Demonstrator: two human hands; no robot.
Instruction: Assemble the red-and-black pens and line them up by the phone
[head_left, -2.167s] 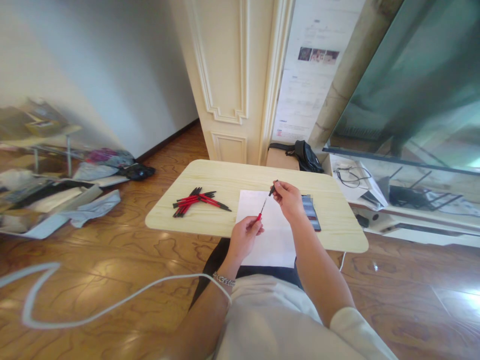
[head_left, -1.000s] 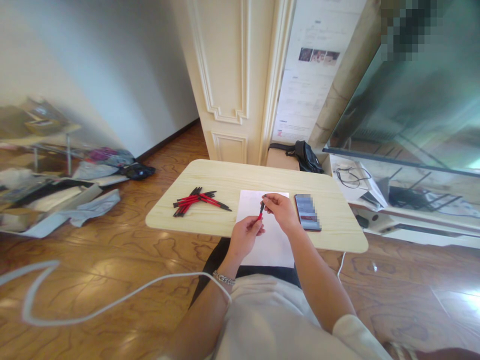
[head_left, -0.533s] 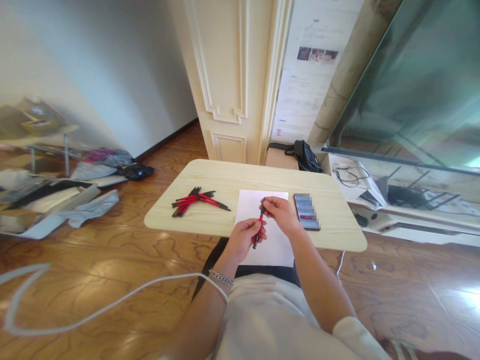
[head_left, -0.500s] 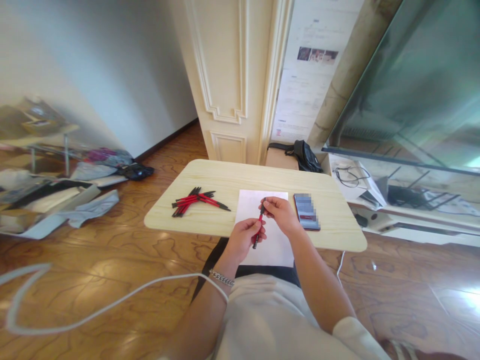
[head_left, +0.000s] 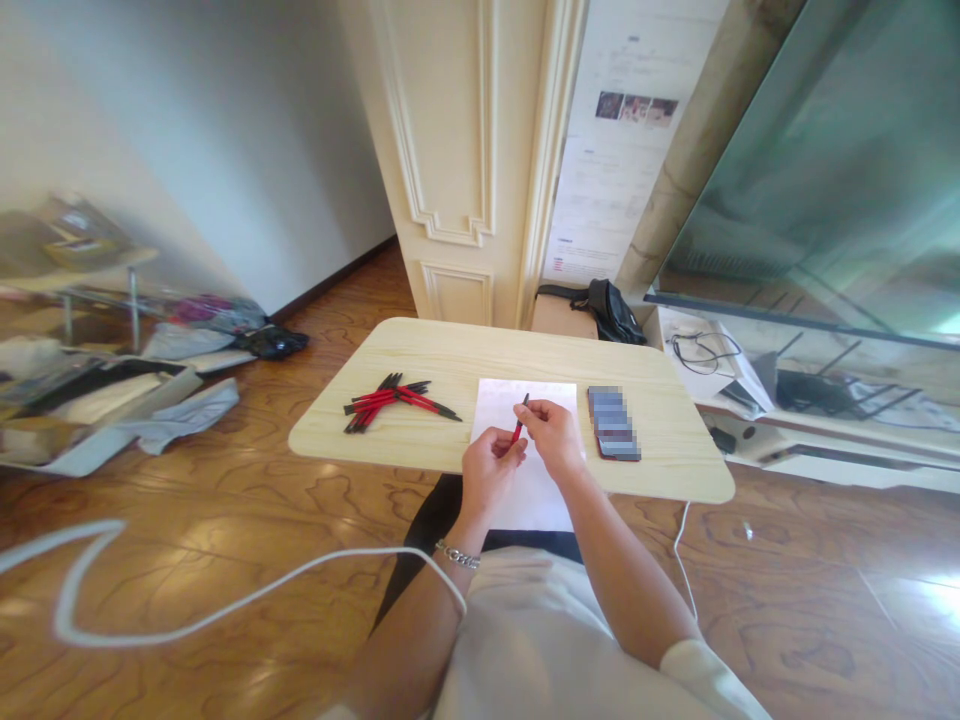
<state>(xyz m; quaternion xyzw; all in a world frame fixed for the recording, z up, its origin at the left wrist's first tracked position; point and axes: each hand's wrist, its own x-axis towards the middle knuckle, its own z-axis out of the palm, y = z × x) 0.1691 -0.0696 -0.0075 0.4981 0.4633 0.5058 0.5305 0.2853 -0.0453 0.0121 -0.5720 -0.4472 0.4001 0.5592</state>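
Note:
A red pen with black ends (head_left: 517, 431) is between my two hands, above a white sheet of paper (head_left: 540, 508). My left hand (head_left: 491, 465) is closed around its lower part, which the fingers now hide. With thumb and fingers, my right hand (head_left: 547, 430) pinches the pen near its black upper end. Several more red and black pens (head_left: 394, 400) lie in a crossed pile on the table (head_left: 442, 350), left of the paper.
A phone (head_left: 613, 425) lies on the table right of the paper. One white cable (head_left: 262, 590) crosses by my left forearm; another hangs below the table's right side. A black bag (head_left: 611, 312) sits behind the table.
My hands have come closer together on the pen. The left hand has turned and moved slightly up, covering the pen's lower end. The pile, paper and phone have stayed put.

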